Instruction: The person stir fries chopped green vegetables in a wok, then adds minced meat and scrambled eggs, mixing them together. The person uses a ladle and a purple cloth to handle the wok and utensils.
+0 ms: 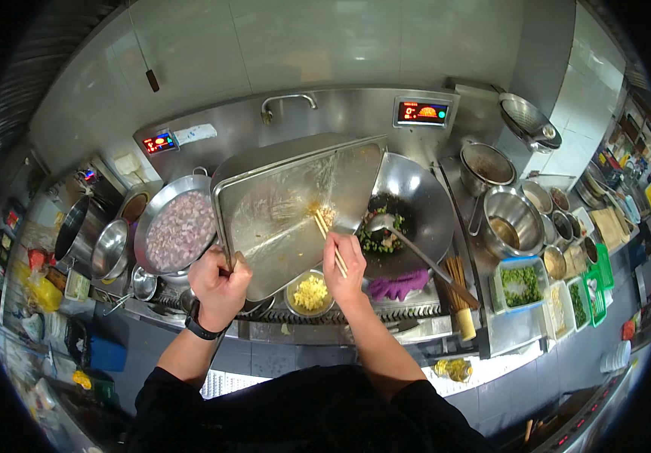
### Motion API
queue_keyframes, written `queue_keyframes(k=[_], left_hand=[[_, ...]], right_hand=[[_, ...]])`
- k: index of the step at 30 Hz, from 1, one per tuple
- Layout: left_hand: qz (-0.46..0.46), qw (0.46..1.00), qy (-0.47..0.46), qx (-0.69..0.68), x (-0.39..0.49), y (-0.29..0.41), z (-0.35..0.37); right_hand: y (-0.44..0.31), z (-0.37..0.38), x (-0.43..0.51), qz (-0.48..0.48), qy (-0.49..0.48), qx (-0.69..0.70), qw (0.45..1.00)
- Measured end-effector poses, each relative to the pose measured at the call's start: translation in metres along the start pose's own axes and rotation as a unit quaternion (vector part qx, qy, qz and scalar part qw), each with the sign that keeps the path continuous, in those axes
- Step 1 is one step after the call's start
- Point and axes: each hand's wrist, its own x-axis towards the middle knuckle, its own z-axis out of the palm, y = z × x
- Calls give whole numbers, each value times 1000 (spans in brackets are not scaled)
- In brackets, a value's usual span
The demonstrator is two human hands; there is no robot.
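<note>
My left hand [220, 280] grips the rim of a deep rectangular metal tray [269, 215], tilted toward the wok on its right. In my right hand [343, 266] is a pair of chopsticks [322, 223], their tips at a small heap of minced food [328, 213] inside the tray. The wok [427, 198] holds chopped greens [385, 240] and dark contents, and a ladle [410, 240] rests across it, its handle toward me. Below the tray stands a bowl of yellow chopped food [310, 293]. A purple cloth [398, 285] lies at the wok's near edge.
A large pan of diced pinkish food [181, 232] stands left, near metal bowls [110, 249] and a pot [79, 229]. Rightward are a metal pot [512, 221], a bamboo brush [461, 300] and a tub of chopped greens [521, 286]. A faucet [288, 97] projects from the back panel.
</note>
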Motion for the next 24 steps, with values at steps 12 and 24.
queue_keyframes(k=[12,24], left_hand=[[-48,993,-1,104,-2,-7,91],[-80,992,-11,99,-12,-41,119]], right_hand=[[84,-1,37,-17,-81,-48,995],[113,-56,52,135,-18,-4,991]])
